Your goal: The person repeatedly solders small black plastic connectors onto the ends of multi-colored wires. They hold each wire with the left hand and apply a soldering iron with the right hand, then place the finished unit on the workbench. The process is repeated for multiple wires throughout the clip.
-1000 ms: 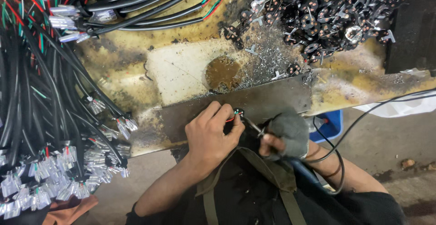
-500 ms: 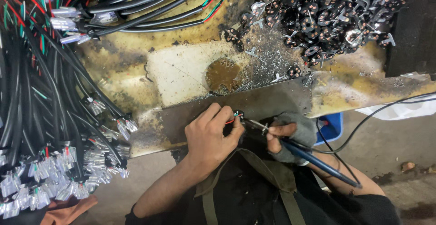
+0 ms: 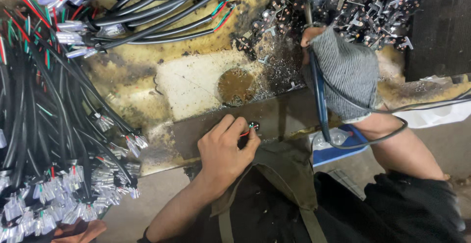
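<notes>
While the left hand (image 3: 225, 150) pinches a small wired connector (image 3: 252, 126), the gloved right hand (image 3: 343, 71) grips a soldering iron (image 3: 320, 101).

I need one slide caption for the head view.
Left hand pinches a small wired part; gloved right hand reaches into metal parts.

Bench: stained yellow-brown workbench top (image 3: 147, 91), grimy, with a paler scraped patch (image 3: 189, 88) just above the pinched wire end.
Scorch: round brown burnt spot (image 3: 236, 85) up and right of that grip.
Edge: dull grey metal strip (image 3: 289, 115) runs along the bench front.
Floor: grey concrete floor (image 3: 147, 196) below the bench.
Right: dark black panel (image 3: 441, 27) at the far right.
</notes>
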